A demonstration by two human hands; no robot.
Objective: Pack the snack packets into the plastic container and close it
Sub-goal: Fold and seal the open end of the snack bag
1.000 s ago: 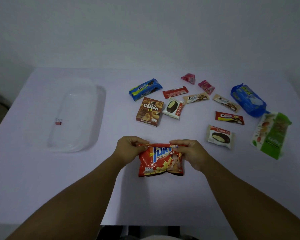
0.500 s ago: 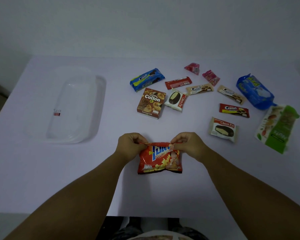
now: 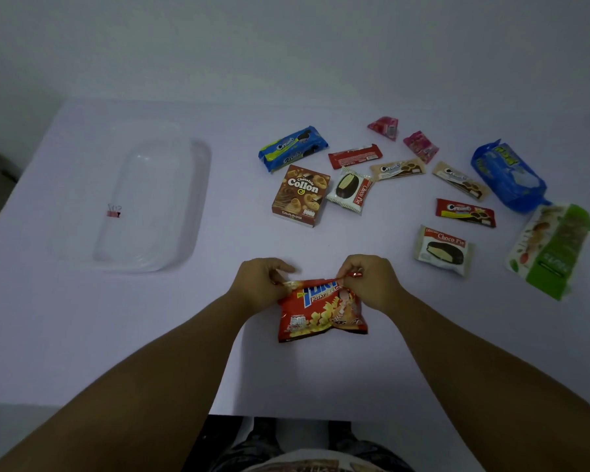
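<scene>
On the white tabletop the clear plastic container lies at far left, then the left hand and right hand each pinch a top corner of the red potato snack packet, with other snack packets scattered right.

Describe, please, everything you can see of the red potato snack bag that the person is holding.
The red potato snack bag is a glossy, crinkled foil-like packet with blue lettering reading "POTATO SNACK" and pictures of yellow snack pieces. It lies face up on the white table near the front edge, its lower part resting there. The left hand and right hand each pinch one top corner, bunching the top seam. It touches no other packet.
</scene>
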